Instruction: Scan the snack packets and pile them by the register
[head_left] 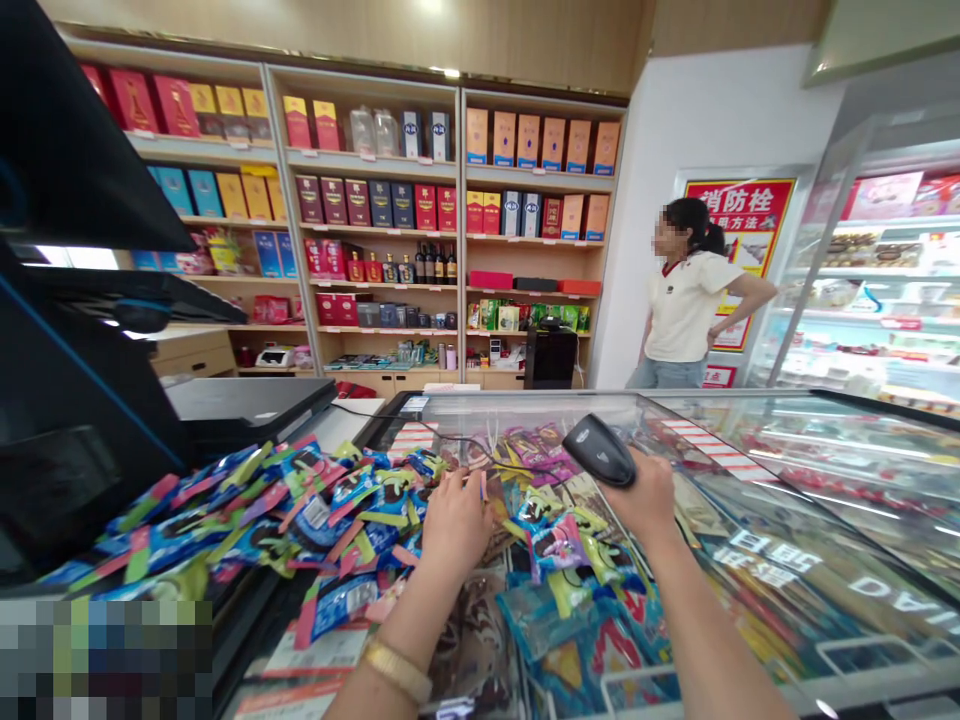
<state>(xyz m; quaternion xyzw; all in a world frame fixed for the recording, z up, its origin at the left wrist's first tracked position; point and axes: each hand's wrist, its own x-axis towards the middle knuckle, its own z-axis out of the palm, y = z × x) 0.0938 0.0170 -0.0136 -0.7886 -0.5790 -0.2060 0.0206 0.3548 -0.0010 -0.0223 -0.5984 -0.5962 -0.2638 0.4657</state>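
Note:
My right hand (651, 492) is wrapped round the handle of a black barcode scanner (600, 450), held above the glass top of a freezer case (750, 470). My left hand (459, 510), with a gold bracelet on its wrist, is at the right edge of a big pile of blue, green and pink candy packets (315, 500). Its fingers bend down and forward; whether a packet is between them is hidden. Between my hands lies a smaller group of similar packets (559, 545).
A black checkout machine (67, 400) and a flat dark scale (247, 400) stand at the left. A cable runs across the glass. Beyond the freezer, a person (686, 290) stands near shelves (382, 235) of boxed goods. A lit display fridge (892, 270) is at the right.

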